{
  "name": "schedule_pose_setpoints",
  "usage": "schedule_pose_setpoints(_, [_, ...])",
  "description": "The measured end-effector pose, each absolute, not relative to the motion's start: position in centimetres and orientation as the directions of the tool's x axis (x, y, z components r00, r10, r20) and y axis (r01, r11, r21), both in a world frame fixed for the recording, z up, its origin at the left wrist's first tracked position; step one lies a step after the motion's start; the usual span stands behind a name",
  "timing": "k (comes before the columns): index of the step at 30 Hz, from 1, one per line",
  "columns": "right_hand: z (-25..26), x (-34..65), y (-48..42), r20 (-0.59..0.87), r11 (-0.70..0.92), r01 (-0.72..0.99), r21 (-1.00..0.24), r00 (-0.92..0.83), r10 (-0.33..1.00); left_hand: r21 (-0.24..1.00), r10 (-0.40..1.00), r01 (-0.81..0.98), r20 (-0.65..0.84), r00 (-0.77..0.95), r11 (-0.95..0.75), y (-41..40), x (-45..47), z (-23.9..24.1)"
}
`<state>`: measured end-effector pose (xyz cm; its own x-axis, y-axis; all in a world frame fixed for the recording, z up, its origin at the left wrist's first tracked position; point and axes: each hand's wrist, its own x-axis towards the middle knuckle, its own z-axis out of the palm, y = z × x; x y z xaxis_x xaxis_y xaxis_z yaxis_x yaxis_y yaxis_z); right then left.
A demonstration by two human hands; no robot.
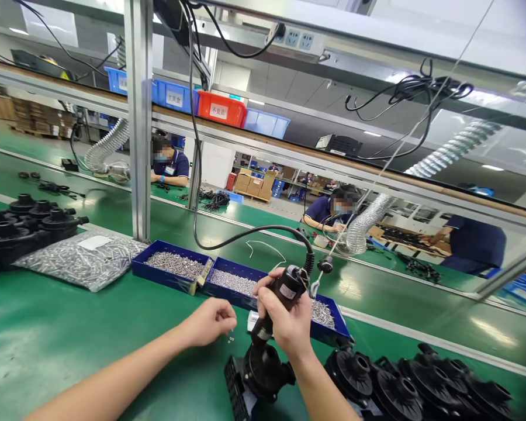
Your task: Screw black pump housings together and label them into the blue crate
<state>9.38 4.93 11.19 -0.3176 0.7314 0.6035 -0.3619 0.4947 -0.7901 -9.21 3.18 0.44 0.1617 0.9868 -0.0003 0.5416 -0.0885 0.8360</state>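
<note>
My right hand [289, 327] is wrapped round a black electric screwdriver [288, 290], which points down at a black pump housing [267, 371]. The tip is hidden, so I cannot tell whether it touches a screw. A dark ribbed block lies against the left side of the housing. To the left, my left hand [213, 321] hovers low over the green bench with fingers curled and thumb and fingertips close together. What it pinches, if anything, is hidden. Several tiny metal nuts [231, 339] lie just below its fingertips.
Blue trays of small metal parts [170, 266] line the bench behind my hands. A bag of screws [83, 257] and black housings [24, 225] lie left; more housings [394, 380] sit right. A cable [245, 234] loops overhead. Co-workers [170, 164] sit opposite.
</note>
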Motion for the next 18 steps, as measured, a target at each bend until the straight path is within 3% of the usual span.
schedule_pose_setpoints(4, [11.3,9.0,4.8,0.604,0.562,-0.241,-0.791,-0.162,0.78,0.688,0.989,0.711,0.121,0.084,-0.145,4.4,-11.3,-0.5])
schedule_pose_setpoints(10, [11.9,10.0,5.2,0.57,0.545,-0.171,-0.821,-0.313,0.76,0.526,0.963,0.808,0.12,0.24,-0.267,3.8,-10.0,-1.0])
schedule_pose_setpoints(14, [12.7,10.6,5.1,0.536,0.509,-0.183,-0.841,-0.408,0.739,0.466,0.977,0.858,0.084,0.198,-0.214,3.8,-9.4,-1.0])
schedule_pose_setpoints(18, [12.6,10.5,5.1,0.53,0.517,-0.142,-0.844,-0.371,0.763,0.413,0.995,0.906,0.041,0.089,-0.098,4.3,-8.9,-1.4])
